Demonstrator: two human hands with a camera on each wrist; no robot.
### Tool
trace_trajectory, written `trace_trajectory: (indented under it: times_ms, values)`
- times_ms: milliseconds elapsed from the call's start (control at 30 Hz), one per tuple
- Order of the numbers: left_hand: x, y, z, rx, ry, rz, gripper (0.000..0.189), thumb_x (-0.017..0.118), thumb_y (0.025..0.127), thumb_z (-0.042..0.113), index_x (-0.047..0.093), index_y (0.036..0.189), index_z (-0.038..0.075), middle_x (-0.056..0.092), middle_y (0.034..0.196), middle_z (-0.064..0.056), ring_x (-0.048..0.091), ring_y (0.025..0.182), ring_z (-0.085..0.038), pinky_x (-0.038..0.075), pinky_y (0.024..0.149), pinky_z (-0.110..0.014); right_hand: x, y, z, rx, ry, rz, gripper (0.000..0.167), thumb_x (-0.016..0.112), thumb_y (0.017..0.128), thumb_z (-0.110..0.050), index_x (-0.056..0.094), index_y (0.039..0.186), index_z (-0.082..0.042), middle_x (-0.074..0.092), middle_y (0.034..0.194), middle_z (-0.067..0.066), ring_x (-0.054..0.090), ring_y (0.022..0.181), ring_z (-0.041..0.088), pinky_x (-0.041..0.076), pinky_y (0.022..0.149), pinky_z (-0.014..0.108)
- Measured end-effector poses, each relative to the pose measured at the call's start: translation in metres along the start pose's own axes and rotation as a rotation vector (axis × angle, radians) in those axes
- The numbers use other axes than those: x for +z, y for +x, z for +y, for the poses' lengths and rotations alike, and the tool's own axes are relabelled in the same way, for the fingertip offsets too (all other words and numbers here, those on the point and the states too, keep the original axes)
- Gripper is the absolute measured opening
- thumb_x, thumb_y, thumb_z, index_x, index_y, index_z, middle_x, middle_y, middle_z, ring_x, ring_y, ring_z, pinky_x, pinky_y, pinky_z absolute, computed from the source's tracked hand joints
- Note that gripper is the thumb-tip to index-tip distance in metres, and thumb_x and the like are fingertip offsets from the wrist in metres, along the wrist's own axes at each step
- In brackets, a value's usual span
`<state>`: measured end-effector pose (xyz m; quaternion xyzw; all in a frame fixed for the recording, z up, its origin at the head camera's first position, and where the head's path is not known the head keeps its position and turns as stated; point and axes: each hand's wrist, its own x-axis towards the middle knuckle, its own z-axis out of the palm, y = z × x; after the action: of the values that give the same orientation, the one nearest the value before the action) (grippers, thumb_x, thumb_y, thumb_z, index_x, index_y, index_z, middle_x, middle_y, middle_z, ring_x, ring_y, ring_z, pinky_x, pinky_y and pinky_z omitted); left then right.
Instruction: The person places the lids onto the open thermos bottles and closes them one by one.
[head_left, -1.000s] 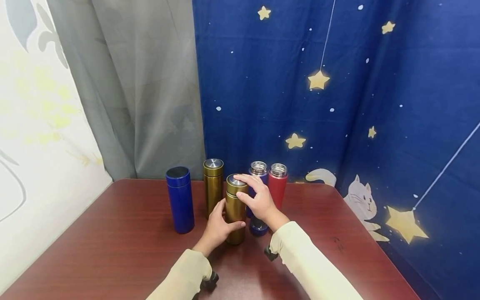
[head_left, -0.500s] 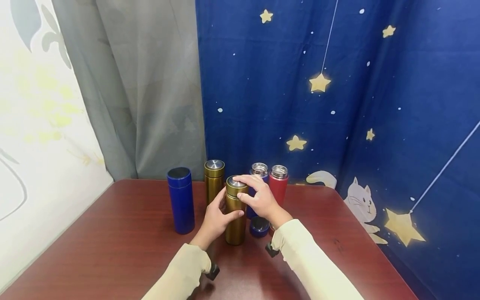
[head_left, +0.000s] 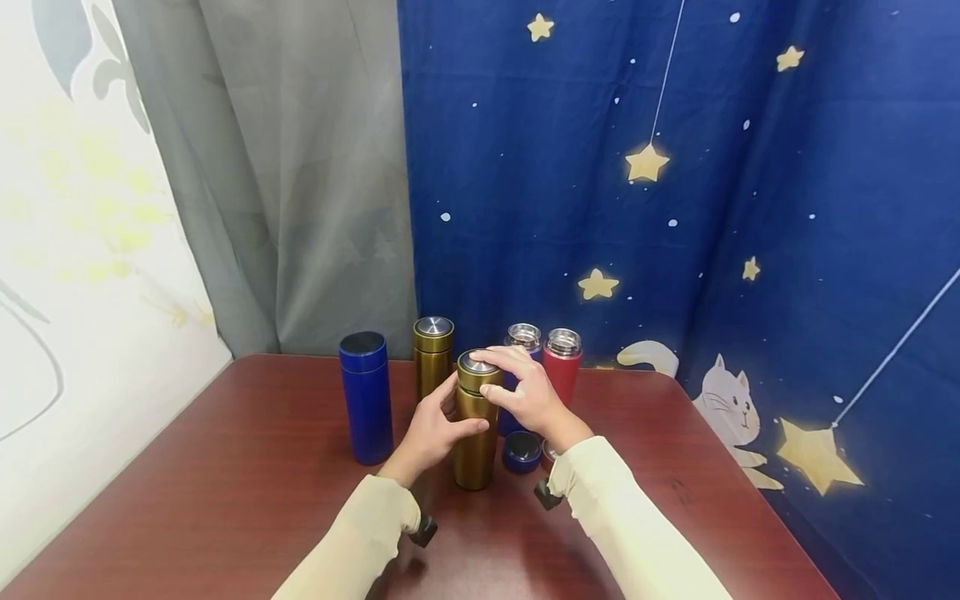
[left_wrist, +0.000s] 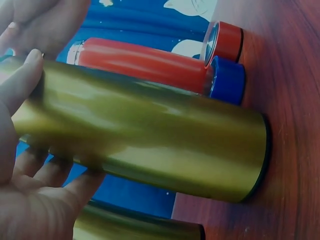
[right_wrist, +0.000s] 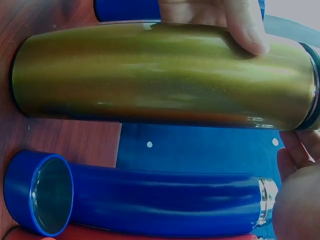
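Observation:
A gold thermos (head_left: pixel 472 454) stands upright on the table, nearest to me. My left hand (head_left: pixel 431 429) holds its body, thumb on the near side and fingers round the far left side, as the left wrist view also shows. My right hand (head_left: pixel 531 396) grips the thermos's lid (head_left: pixel 470 379), with fingers over the silver top and thumb at the lower edge. A dark seam shows between lid and body. Behind my right hand stand a lidless blue thermos (right_wrist: pixel 165 200) and a lidless red thermos (head_left: pixel 561 379). A blue lid (head_left: pixel 521 454) and a red lid (left_wrist: pixel 230 42) lie in front of them.
To the left stands a blue thermos (head_left: pixel 367 408) with its lid on. A second gold thermos (head_left: pixel 432 371), also lidded, is behind my left hand. The reddish-brown table (head_left: pixel 225 500) ends at the back against grey and blue curtains (head_left: pixel 540 183).
My left hand has shifted a little higher on the gold thermos. My right hand stays on its lid. The head view has moved slightly; the thermoses stand where they were.

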<state>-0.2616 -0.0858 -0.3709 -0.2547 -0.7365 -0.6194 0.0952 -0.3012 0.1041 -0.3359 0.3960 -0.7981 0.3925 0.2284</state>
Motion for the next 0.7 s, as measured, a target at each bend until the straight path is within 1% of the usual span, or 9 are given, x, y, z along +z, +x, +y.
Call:
trace_trajectory:
  times_ms: [133,200,300,367,533,700]
  values:
    - [-0.0017,0.0014,-0.0007,-0.011,-0.026,-0.021,0.083,0.078,0.081,0.001,0.032,0.150,0.001,0.048,0.143,-0.019,0.055,0.121,-0.033,0.047,0.097,-0.043,-0.0003,-0.0027,-0.0003,0.038,0.030,-0.007,0.043,0.068,0.084,-0.024,0.066,0.126,-0.018,0.060,0.132,0.005,0.050,0.124,0.024,0.041,0.101,0.051]
    - [-0.0020,0.0019,-0.0019,-0.004,-0.030,-0.025,0.083,0.078,0.081,0.000,0.033,0.150,0.001,0.048,0.143,-0.019,0.056,0.121,-0.033,0.047,0.097,-0.042,0.0003,-0.0042,0.0001,0.053,0.042,-0.004,0.043,0.068,0.084,-0.024,0.066,0.127,-0.017,0.060,0.132,0.005,0.049,0.126,0.025,0.041,0.102,0.052]
    - [-0.0014,0.0023,-0.0030,0.018,-0.041,-0.025,0.083,0.077,0.080,-0.001,0.032,0.150,0.000,0.047,0.143,-0.020,0.055,0.121,-0.034,0.047,0.097,-0.043,0.0009,-0.0054,0.0013,0.049,0.046,0.011,0.042,0.068,0.085,-0.022,0.066,0.127,-0.016,0.061,0.132,0.006,0.050,0.125,0.026,0.041,0.101,0.053]
    - [-0.0008,0.0021,-0.0036,0.030,-0.041,-0.017,0.083,0.077,0.080,-0.002,0.032,0.149,-0.001,0.046,0.143,-0.021,0.055,0.121,-0.035,0.046,0.098,-0.043,0.0008,-0.0054,0.0014,0.037,0.038,0.015,0.043,0.068,0.085,-0.023,0.066,0.127,-0.016,0.061,0.131,0.006,0.050,0.124,0.026,0.041,0.101,0.052]
    - [0.0008,-0.0003,-0.0040,0.035,-0.041,0.009,0.082,0.077,0.080,-0.002,0.033,0.149,-0.002,0.046,0.143,-0.021,0.055,0.121,-0.035,0.046,0.098,-0.045,0.0000,-0.0056,0.0007,0.022,0.000,0.009,0.044,0.070,0.084,-0.026,0.066,0.127,-0.017,0.061,0.130,0.005,0.051,0.120,0.025,0.043,0.098,0.050]
    - [0.0032,-0.0018,-0.0048,0.042,-0.036,0.031,0.083,0.078,0.079,-0.002,0.033,0.149,-0.002,0.046,0.143,-0.021,0.054,0.122,-0.035,0.044,0.100,-0.046,0.0027,-0.0066,-0.0004,0.030,-0.037,0.039,0.045,0.074,0.083,-0.028,0.067,0.126,-0.019,0.064,0.126,0.001,0.051,0.116,0.021,0.044,0.096,0.046]
